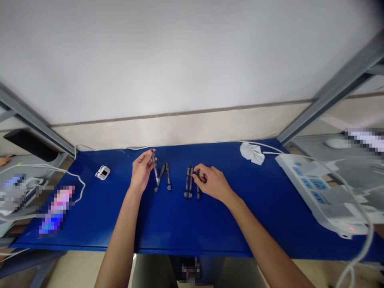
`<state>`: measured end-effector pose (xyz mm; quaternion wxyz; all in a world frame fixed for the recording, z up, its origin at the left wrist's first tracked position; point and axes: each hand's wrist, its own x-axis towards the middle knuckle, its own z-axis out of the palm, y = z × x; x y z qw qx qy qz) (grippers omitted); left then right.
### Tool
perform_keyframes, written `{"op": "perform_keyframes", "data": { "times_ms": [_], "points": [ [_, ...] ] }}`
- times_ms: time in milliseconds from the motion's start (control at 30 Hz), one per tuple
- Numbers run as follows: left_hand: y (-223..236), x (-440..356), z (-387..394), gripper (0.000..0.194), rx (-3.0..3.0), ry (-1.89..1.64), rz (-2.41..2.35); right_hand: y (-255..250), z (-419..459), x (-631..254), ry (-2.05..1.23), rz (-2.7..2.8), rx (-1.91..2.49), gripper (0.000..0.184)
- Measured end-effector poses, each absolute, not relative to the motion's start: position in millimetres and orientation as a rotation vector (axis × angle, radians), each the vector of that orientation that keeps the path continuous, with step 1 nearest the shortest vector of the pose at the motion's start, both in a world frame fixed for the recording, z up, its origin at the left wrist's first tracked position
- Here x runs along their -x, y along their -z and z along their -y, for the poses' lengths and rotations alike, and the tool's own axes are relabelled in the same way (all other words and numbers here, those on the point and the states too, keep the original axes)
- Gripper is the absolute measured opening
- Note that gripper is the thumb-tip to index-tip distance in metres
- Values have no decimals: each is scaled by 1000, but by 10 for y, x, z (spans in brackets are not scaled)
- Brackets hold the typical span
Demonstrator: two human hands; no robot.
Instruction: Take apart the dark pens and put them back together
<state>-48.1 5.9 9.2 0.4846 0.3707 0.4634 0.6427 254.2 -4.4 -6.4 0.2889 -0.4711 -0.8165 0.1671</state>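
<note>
Between the thumb and fingers of my left hand (142,171) is a pen (155,166) with a dark top and a clear barrel, its tip pointing down toward the table. Just right of it, two more dark pens (168,176) lie at an angle to each other, their upper ends close together. My right hand (214,181) is closed around the upper part of another dark pen (198,193), whose lower end shows below the fingers. Immediately left of that one, two pens (188,182) lie side by side, nearly parallel.
The blue table (168,224) meets a pale wall behind. A small white device (103,172) and a blurred phone (57,210) lie at left. To the right are a crumpled white tissue (252,153), a white cable and a large power strip (318,192). Metal posts flank both sides.
</note>
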Motion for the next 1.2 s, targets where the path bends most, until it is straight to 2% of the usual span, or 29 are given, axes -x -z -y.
{"op": "perform_keyframes", "data": {
  "times_ms": [367, 667, 833, 967, 1067, 1200],
  "points": [
    [-79, 312, -46, 29, -768, -1526, -960, 29, 65, -2534, -537, 2056, 1279, 23],
    [-76, 90, 0, 29, -784, -1398, -894, 38, 70, -2528, -571, 2037, 1205, 20],
    [-85, 12, 36, 29, -883, -1331, -851, -26, 121, -2481, -873, 1804, 1074, 40],
    [-114, -41, 69, 27, -927, -1321, -802, -135, 124, -2359, -1162, 1823, 930, 37],
    [-170, -72, 97, 29, -960, -1332, -748, -204, 54, -2288, -1038, 2012, 993, 34],
    [-206, -88, 114, 42, -1017, -1346, -728, -168, -34, -2246, -844, 2112, 1004, 35]
  ]
}}
